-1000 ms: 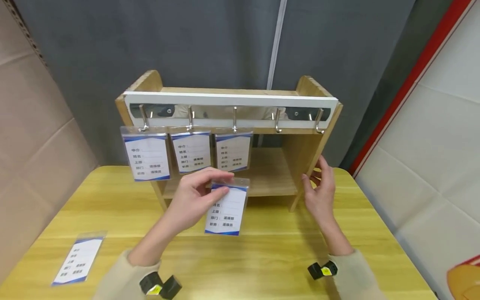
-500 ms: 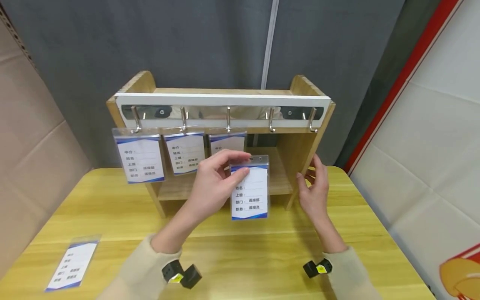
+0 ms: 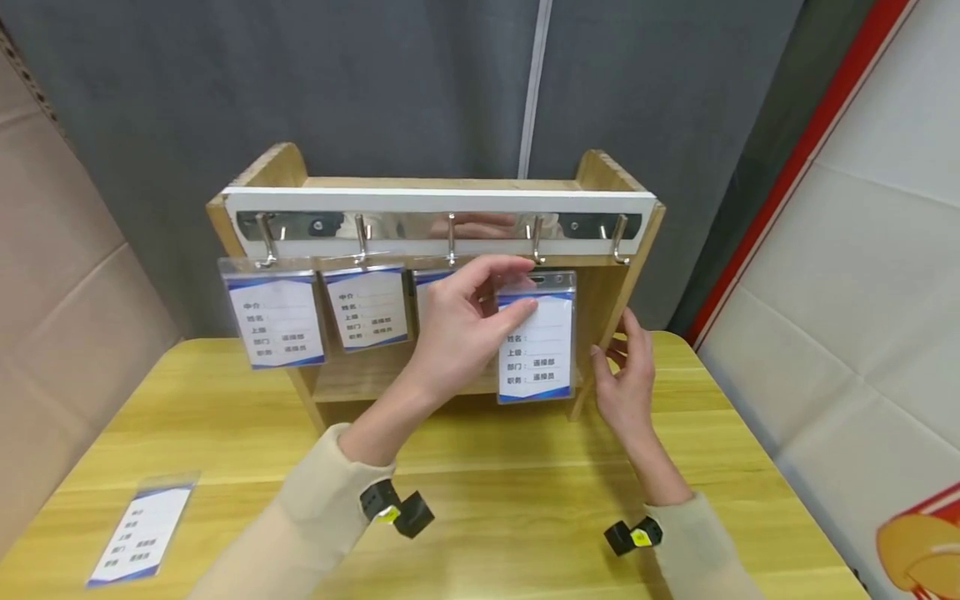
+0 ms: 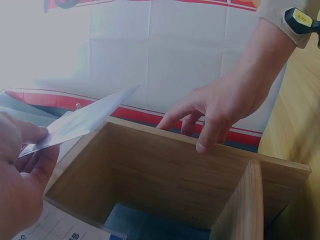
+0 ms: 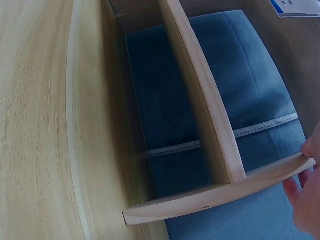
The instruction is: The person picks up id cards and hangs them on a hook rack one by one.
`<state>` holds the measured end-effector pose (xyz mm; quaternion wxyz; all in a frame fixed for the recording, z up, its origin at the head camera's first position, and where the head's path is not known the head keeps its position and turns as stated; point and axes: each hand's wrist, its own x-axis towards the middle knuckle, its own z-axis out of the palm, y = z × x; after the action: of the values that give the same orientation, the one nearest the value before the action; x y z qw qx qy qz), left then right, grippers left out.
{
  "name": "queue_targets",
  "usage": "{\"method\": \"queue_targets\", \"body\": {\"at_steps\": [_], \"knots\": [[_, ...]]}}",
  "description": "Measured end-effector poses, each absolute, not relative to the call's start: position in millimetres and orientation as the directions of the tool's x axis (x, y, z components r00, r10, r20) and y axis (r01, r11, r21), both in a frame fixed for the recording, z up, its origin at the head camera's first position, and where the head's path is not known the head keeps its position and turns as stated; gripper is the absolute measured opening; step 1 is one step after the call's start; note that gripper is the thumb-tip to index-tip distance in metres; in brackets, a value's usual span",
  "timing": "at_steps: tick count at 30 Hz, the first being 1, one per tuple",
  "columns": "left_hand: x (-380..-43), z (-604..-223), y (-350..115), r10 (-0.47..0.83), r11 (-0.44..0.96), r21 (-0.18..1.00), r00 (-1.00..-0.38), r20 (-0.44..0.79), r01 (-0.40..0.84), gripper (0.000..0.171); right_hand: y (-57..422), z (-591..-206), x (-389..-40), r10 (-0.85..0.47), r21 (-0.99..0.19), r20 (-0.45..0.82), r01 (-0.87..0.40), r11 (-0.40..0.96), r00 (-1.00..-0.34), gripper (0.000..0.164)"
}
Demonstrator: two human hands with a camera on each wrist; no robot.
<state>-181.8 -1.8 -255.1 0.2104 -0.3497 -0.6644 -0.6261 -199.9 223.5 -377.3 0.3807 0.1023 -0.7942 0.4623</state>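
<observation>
My left hand (image 3: 468,321) pinches a clear badge holder (image 3: 536,350) by its top left corner, thumb in front. The badge's slotted top edge is just below the fourth hook (image 3: 537,243) of the rack. In the left wrist view the badge holder (image 4: 87,122) shows nearly edge-on between thumb and fingers. My right hand (image 3: 626,375) grips the right side panel of the wooden shelf (image 3: 630,275), thumb on one face and fingers on the other. Two badges, the left one (image 3: 277,321) and the middle one (image 3: 367,310), hang in plain sight; a third is mostly behind my left hand.
Another badge (image 3: 141,533) lies on the wood-grain table (image 3: 480,517) at the front left. The fifth hook (image 3: 619,240) holds nothing. A grey curtain (image 3: 390,83) hangs behind the shelf, and a white panel (image 3: 862,292) stands at the right.
My left hand has carried the badge up and to the right, from below the third hanging badge to the fourth hook. My right hand has stayed on the side panel.
</observation>
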Motion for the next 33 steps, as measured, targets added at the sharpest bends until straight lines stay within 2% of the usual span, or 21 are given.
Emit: {"method": "queue_targets", "body": {"at_steps": [9,20,33], "knots": [[-189,-247,4,0.181,0.008,0.669,-0.659,0.73,0.743,0.03,231,-388,-206,0.174,-0.644,0.711,-0.532,0.549,-0.682,0.067],[-184,-243,14,0.126,0.075,0.683,-0.687,0.716,0.726,0.02,231,-387,-207,0.169,-0.627,0.718,-0.522,0.578,-0.675,0.068],[-181,-239,13,0.12,0.045,0.734,-0.733,0.669,0.677,0.024,230,-387,-205,0.18,-0.64,0.707,-0.51,0.575,-0.684,0.067]]}}
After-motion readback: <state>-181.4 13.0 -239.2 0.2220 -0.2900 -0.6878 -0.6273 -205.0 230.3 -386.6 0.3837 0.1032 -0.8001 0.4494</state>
